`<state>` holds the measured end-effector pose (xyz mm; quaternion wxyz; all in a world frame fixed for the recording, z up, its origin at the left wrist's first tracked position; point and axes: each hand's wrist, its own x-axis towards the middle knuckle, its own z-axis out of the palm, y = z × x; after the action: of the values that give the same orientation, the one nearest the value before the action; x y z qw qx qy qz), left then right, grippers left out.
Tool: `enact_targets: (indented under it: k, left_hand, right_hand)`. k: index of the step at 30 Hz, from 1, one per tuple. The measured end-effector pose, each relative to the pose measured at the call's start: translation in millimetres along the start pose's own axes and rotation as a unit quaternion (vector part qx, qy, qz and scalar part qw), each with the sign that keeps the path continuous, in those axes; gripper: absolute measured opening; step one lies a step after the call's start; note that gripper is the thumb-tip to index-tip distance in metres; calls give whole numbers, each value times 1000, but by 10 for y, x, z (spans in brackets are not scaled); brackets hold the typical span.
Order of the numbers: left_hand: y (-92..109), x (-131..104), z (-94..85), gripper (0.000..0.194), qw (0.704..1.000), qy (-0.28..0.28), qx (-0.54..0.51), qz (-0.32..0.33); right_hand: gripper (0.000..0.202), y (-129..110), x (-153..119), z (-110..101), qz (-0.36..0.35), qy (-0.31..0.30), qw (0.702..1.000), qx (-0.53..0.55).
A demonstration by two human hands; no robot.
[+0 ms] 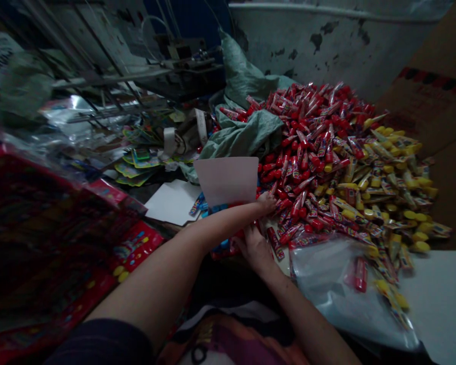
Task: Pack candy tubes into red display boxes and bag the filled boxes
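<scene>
My left hand [266,202] reaches across to the edge of the pile of red-capped tubes [307,147], its fingers closed on a red tube. Below it, my right hand [257,249] grips the right side of a small red box [218,255], with thumb and fingers bent over the edge. Blue-capped pieces [224,244] lie inside the box, partly covered by my left forearm. A pale card flap [228,180] stands upright behind the box. One loose red tube [275,243] lies beside my right hand.
Yellow-capped tubes [391,187] spread out to the right. Clear plastic bags [327,279] lie at the front right, a white card [174,202] and red printed packages [133,248] to the left. Behind are a green sack [243,71] and a machine [186,58].
</scene>
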<state>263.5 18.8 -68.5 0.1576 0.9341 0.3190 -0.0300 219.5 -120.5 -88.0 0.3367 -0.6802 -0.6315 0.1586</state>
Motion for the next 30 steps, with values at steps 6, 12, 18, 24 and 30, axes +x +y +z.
enact_targets:
  k: [6, 12, 18, 24, 30]
  left_hand:
    - [-69, -15, -109, 33, 995, -47, -13, 82]
    - [-74, 19, -230, 30, 990, -35, -64, 119]
    - [-68, -108, -380, 24, 982, 17, -143, 125]
    - [-317, -692, -542, 31, 865, 90, -466, 162]
    - [-668, -1262, -600, 52, 842, 147, -512, 77]
  right_hand:
    - [18, -7, -31, -49, -11, -13, 997, -73]
    - [12, 34, -53, -3, -47, 33, 997, -43]
    - [14, 43, -87, -7, -52, 44, 998, -5]
    - [18, 2, -88, -5, -59, 41, 997, -12]
    - [16, -64, -42, 27, -50, -28, 994, -89]
